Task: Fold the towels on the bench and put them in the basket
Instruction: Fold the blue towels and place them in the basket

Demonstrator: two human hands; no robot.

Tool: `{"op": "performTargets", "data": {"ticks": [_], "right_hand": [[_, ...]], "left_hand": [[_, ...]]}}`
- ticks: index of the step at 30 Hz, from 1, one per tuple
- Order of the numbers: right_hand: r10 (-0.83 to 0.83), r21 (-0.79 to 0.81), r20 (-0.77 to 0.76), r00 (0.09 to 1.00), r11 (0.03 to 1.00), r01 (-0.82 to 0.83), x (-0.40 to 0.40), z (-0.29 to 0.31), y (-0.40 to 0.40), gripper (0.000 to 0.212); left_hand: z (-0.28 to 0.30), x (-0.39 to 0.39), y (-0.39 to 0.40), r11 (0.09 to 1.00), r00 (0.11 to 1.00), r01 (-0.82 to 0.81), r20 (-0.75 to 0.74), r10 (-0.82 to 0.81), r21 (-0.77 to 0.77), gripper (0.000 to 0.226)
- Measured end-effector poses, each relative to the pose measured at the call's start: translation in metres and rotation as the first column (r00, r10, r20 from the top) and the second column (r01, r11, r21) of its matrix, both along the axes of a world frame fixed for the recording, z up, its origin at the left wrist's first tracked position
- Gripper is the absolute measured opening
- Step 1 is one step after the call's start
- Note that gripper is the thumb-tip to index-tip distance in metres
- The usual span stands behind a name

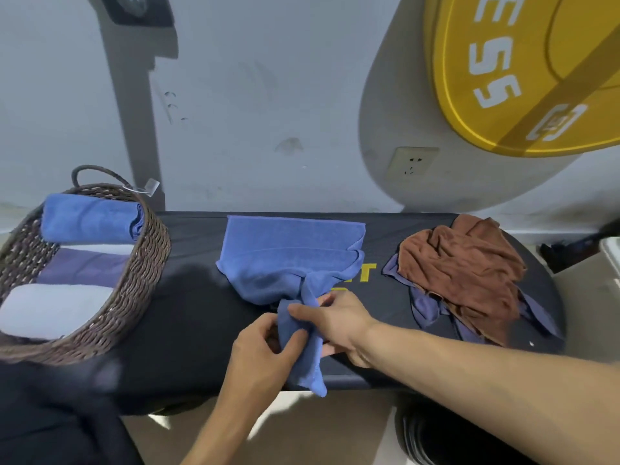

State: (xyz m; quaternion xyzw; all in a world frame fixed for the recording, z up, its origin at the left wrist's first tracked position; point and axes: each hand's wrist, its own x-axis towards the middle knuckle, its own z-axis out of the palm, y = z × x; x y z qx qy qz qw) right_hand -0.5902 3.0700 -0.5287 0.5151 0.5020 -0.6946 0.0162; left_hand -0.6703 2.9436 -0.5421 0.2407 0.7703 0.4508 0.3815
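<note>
Folding a blue towel (288, 256) on a dark desk (188, 317), both hands gathering its near corner.

Left hand (265, 350) and right hand (335, 322) both pinching the bunched near end, likely to straighten it for the next fold; far half lying flat mid-desk. Woven basket (141, 263) at left, already holding a rolled blue towel (90, 223) and other folded ones. Crumpled brown towel (463, 266) heaped over a purple towel (426, 307) at right, awaiting folding.

So that's one basket (147, 263) with three folded towels (90, 223) inside, three loose towels (292, 256) on the bench (188, 313), and two hands (265, 350).
</note>
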Motion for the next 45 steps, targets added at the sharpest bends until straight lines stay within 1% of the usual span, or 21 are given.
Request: {"op": "performTargets", "data": {"ticks": [2,5,7,8,10,12,15,18,20,21,22,24,26,29,32,36,39,41,43,44,45], "right_hand": [[0.008,0.028,0.030,1.000,1.000,-0.008,0.011,0.003,-0.003,0.020],[-0.053,0.068,0.032,0.998,0.996,0.050,0.029,0.006,-0.005,0.014],[-0.101,0.040,-0.005,0.995,0.994,0.101,0.043,0.011,-0.003,0.012],[-0.071,0.032,-0.017,0.997,0.997,0.072,0.049,0.015,-0.002,0.009],[0.096,0.066,0.001,0.995,0.993,-0.096,0.061,0.024,0.001,0.003],[0.178,0.127,0.039,0.983,0.975,-0.181,0.069,0.030,0.007,0.006],[0.093,0.222,0.116,0.989,0.968,-0.117,0.081,0.037,0.019,0.006],[0.058,0.306,0.197,0.979,0.945,-0.117,0.089,0.043,0.025,0.017],[0.191,0.427,0.379,0.906,0.832,-0.354,0.093,0.051,0.022,0.041],[0.296,0.435,0.494,0.817,0.729,-0.528,0.094,0.055,0.018,0.056],[0.390,0.396,0.563,0.728,0.646,-0.652,0.094,0.060,0.012,0.067],[0.534,0.286,0.554,0.638,0.598,-0.749,0.094,0.067,-0.006,0.078],[0.568,0.298,0.472,0.674,0.617,-0.728,0.093,0.069,-0.022,0.075],[0.475,0.424,0.361,0.803,0.683,-0.595,0.088,0.071,-0.028,0.055],[0.420,0.474,0.278,0.864,0.723,-0.503,0.084,0.078,-0.019,0.040],[0.272,0.409,0.076,0.959,0.869,-0.278,0.084,0.084,-0.006,0.034],[0.205,0.377,0.009,0.979,0.906,-0.193,0.079,0.083,-0.001,0.037],[0.222,0.346,0.003,0.975,0.915,-0.209,0.078,0.082,-0.001,0.038],[0.325,0.344,0.081,0.942,0.878,-0.333,0.080,0.083,-0.003,0.035],[0.408,0.384,0.161,0.899,0.813,-0.438,0.082,0.086,-0.004,0.033],[0.487,0.452,0.264,0.833,0.700,-0.552,0.083,0.090,-0.004,0.032]], "left_hand": [[0.008,0.011,-0.004,0.999,0.998,0.012,0.064,-0.015,0.048,0.012],[0.011,0.028,-0.017,0.997,0.992,0.024,0.119,-0.033,0.076,0.036],[0.008,0.038,-0.022,0.997,0.989,0.046,0.134,-0.055,0.064,0.040],[0.006,0.043,-0.023,0.997,0.985,0.039,0.165,-0.048,0.059,0.037],[0.002,0.050,-0.025,0.997,0.974,0.031,0.224,-0.045,0.067,0.024],[-0.002,0.054,-0.026,0.996,0.973,0.059,0.221,-0.073,0.068,0.009],[-0.001,0.055,-0.030,0.995,0.977,0.086,0.191,-0.093,0.043,0.006],[0.004,0.057,-0.029,0.996,0.983,0.090,0.159,-0.091,0.017,0.010],[0.007,0.059,-0.028,0.998,0.988,0.064,0.143,-0.065,0.013,0.010],[0.008,0.060,-0.028,0.999,0.990,0.044,0.130,-0.046,0.015,0.010],[0.009,0.061,-0.027,1.000,0.992,0.016,0.125,-0.019,0.025,0.011],[0.012,0.064,-0.025,0.995,0.986,-0.078,0.149,0.069,0.057,0.012],[0.016,0.067,-0.022,0.981,0.963,-0.173,0.225,0.150,0.089,0.014],[0.022,0.070,-0.020,0.957,0.926,-0.233,0.341,0.163,0.175,0.015],[0.025,0.071,-0.024,0.954,0.950,-0.185,0.292,0.111,0.236,0.017],[0.024,0.077,-0.036,0.939,0.944,-0.075,0.328,-0.042,0.335,0.035],[0.026,0.085,-0.039,0.922,0.973,-0.046,0.227,-0.046,0.384,0.023],[0.027,0.085,-0.038,0.918,0.987,-0.108,0.152,0.052,0.382,0.008],[0.029,0.081,-0.037,0.905,0.985,-0.165,0.121,0.127,0.392,0.005],[0.031,0.078,-0.037,0.897,0.981,-0.187,0.114,0.154,0.399,0.005],[0.033,0.075,-0.036,0.891,0.979,-0.202,0.110,0.172,0.408,0.004]]}}
